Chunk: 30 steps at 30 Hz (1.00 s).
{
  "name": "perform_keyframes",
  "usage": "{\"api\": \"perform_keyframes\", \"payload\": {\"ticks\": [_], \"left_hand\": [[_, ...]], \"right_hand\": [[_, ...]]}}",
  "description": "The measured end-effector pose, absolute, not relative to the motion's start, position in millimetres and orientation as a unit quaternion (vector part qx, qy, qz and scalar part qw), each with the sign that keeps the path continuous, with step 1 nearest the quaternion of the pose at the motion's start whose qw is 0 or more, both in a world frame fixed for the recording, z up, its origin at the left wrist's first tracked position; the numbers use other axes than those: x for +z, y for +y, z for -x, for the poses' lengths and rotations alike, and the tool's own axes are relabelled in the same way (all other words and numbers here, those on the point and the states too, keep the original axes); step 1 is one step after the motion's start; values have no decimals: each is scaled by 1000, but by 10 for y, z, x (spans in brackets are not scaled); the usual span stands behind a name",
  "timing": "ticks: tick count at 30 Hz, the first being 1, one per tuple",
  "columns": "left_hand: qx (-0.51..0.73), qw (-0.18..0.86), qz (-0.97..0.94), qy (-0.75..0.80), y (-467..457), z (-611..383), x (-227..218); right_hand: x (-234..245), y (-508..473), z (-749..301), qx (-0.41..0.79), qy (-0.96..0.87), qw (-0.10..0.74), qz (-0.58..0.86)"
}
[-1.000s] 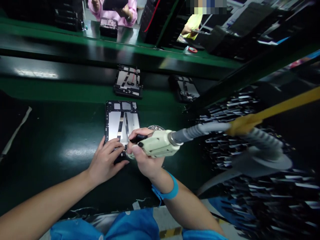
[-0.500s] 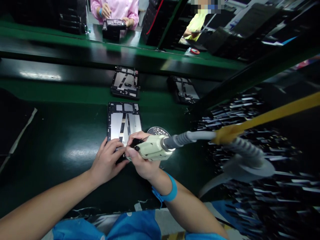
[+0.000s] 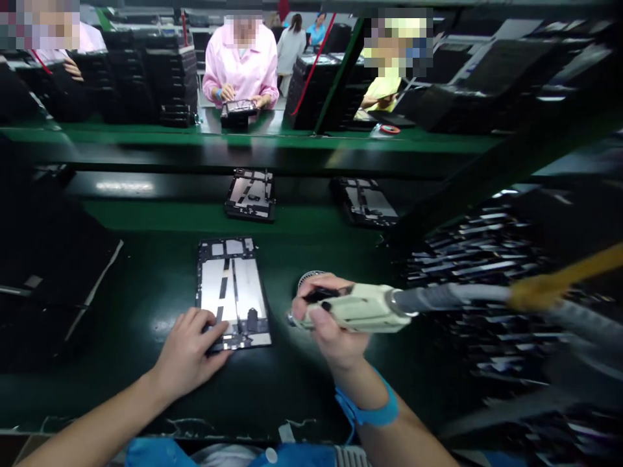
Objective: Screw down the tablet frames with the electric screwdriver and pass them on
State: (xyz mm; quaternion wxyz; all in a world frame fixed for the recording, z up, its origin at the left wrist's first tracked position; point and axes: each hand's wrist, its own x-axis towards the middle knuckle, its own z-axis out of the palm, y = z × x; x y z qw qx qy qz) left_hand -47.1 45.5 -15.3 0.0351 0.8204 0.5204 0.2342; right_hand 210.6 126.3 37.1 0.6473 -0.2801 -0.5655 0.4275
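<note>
An opened tablet [image 3: 243, 279] with a silver back plate and black frame lies on the green bench. My left hand [image 3: 192, 347] grips its lower left corner, fingers on top and thumb along the near edge. To the right of the tablet, my right hand [image 3: 331, 324] is wrapped around a pale green electric screwdriver [image 3: 372, 308]. Its tip points left, apart from the tablet. A round perforated metal dish [image 3: 311, 277] shows partly behind my right hand. A blue wrist strap [image 3: 377, 412] circles my right wrist.
Two more opened tablets [image 3: 252, 194] [image 3: 370, 202] lie beyond, on the strip behind the bench. The screwdriver's grey cable [image 3: 448, 298] hangs from a yellow strap [image 3: 564, 279] at right. Dark stacked parts [image 3: 477, 279] fill the right; a black stack [image 3: 43, 259] stands left. Several people work opposite.
My right hand has drawn the screwdriver off the tablet to the right. The tablet's lower end is now uncovered, with my left hand still on its corner. The view has tilted up.
</note>
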Motion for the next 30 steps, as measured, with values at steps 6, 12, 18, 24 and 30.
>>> {"api": "perform_keyframes", "payload": {"ticks": [6, 12, 18, 24, 30], "left_hand": [[222, -46, -730, 645, 1168, 1490, -207], [222, -71, -639, 733, 2194, 1882, -198], [251, -70, -589, 765, 2899, 1689, -149], [238, 29, -607, 757, 3886, 1238, -63], [210, 125, -541, 805, 4499, 1159, -26]], "right_hand": [[323, 1453, -2263, 391, -521, 673, 351], [314, 1551, -2298, 355, -518, 664, 406], [332, 1550, -2331, 331, -528, 653, 429], [235, 1524, -2395, 316, -557, 626, 445], [162, 1514, -2454, 305, -590, 609, 434]]}}
